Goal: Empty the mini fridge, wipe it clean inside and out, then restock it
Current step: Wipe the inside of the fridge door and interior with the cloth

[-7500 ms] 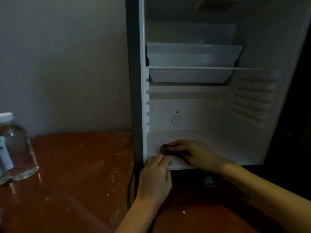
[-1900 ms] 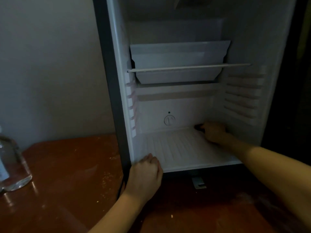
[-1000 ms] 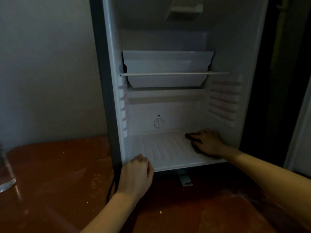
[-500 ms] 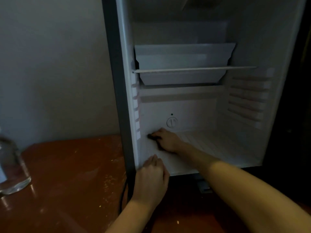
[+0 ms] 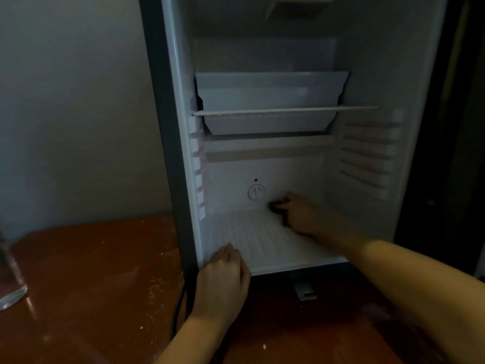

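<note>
The mini fridge [image 5: 367,61] stands open on a brown table, white inside and with nothing stored in it. My right hand [image 5: 299,216] is deep inside on the ribbed floor [image 5: 249,232], near the back wall below the round dial [image 5: 256,192]. It grips a small dark cloth [image 5: 274,206], of which only a bit shows past the fingers. My left hand [image 5: 223,274] rests on the front left corner of the fridge floor, fingers curled over the lip. A white tray [image 5: 267,101] sits on the wire shelf [image 5: 286,110] above.
The brown table [image 5: 91,285] extends to the left, speckled with pale flecks. A clear bottle [image 5: 8,279] stands at its left edge, mostly cut off. A grey wall is behind. A metal hinge bracket [image 5: 304,291] sticks out under the fridge front. A dark cable [image 5: 178,311] runs beside the fridge.
My right hand has slid with the cloth from the left side of the fridge floor to the middle back, below the dial. My left hand has stayed on the front corner.
</note>
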The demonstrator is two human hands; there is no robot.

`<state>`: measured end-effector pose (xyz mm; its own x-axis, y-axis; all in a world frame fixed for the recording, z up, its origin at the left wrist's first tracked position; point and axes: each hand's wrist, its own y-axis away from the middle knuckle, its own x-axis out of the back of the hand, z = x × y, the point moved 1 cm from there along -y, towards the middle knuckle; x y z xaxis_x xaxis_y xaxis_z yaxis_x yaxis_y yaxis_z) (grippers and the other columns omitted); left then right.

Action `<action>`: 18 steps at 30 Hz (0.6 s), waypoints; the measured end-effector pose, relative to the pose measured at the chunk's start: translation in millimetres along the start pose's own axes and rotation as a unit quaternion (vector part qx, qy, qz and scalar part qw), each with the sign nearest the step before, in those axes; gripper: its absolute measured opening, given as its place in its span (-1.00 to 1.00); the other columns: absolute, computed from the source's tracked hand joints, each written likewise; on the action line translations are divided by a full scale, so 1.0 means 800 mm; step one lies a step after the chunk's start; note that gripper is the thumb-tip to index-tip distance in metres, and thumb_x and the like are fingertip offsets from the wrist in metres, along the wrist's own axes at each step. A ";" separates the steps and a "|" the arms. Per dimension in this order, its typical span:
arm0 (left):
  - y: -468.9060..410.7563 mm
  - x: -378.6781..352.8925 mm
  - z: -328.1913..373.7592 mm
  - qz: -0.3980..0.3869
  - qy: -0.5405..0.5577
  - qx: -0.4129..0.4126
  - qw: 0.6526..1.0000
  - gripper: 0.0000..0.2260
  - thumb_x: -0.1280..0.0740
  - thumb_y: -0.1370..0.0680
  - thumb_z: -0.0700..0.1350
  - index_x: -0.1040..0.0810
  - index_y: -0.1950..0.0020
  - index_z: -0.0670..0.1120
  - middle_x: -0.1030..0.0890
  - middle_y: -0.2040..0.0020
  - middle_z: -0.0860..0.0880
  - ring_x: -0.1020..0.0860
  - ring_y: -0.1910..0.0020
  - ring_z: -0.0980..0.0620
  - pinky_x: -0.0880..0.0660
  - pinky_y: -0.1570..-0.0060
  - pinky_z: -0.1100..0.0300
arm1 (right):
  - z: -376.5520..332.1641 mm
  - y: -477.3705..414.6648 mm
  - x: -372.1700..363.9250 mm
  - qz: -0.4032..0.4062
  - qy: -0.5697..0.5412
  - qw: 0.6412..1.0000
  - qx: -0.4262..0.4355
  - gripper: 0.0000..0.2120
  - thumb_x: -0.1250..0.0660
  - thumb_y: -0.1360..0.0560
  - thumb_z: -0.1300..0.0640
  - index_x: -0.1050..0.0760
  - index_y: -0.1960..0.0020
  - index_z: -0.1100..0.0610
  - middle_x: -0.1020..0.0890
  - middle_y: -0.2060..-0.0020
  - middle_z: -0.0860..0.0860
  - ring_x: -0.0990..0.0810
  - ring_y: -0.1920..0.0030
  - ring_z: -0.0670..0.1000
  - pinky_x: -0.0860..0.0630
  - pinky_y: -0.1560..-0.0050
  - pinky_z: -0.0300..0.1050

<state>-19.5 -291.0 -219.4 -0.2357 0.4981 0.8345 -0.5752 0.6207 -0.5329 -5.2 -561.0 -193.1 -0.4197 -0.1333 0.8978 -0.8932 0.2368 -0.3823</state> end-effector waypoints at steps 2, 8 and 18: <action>0.001 0.001 0.001 -0.003 -0.003 0.000 1.000 -0.66 -0.02 -0.67 0.00 -0.39 -0.39 -0.01 -0.36 -0.46 0.02 -0.40 -0.35 0.15 -0.29 -0.33 0.32 | 0.047 0.019 0.021 0.035 0.017 0.998 -0.050 -0.69 -0.26 -0.57 0.19 -0.56 -0.28 0.05 -0.53 -0.30 0.07 -0.49 -0.28 0.15 -0.37 -0.32 -0.07; 0.004 0.002 0.003 0.004 -0.001 0.008 1.000 -0.70 -0.06 -0.66 -0.02 -0.47 -0.30 -0.03 -0.48 -0.35 0.01 -0.49 -0.24 0.15 -0.37 -0.23 0.34 | 0.067 0.025 0.031 0.033 0.006 0.992 -0.121 -0.70 -0.28 -0.56 0.24 -0.58 -0.25 0.04 -0.54 -0.29 0.03 -0.49 -0.28 0.12 -0.37 -0.23 -0.22; 0.008 0.006 0.007 -0.021 -0.003 0.021 1.000 -0.63 -0.05 -0.67 -0.02 -0.35 -0.46 -0.06 -0.32 -0.49 -0.03 -0.34 -0.43 0.10 -0.21 -0.40 0.26 | 0.053 0.116 0.064 -0.002 -0.169 0.982 -0.089 -0.51 -0.20 -0.42 0.51 -0.65 0.04 -0.04 -0.63 -0.09 0.00 -0.57 -0.17 0.01 -0.40 -0.28 -0.21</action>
<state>-28.5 -288.3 -218.2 -0.2140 0.4684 0.8572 -0.6170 0.6155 -0.4904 -116.2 -586.9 -192.1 -0.4727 -0.4388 0.7642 -0.8652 0.3959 -0.3078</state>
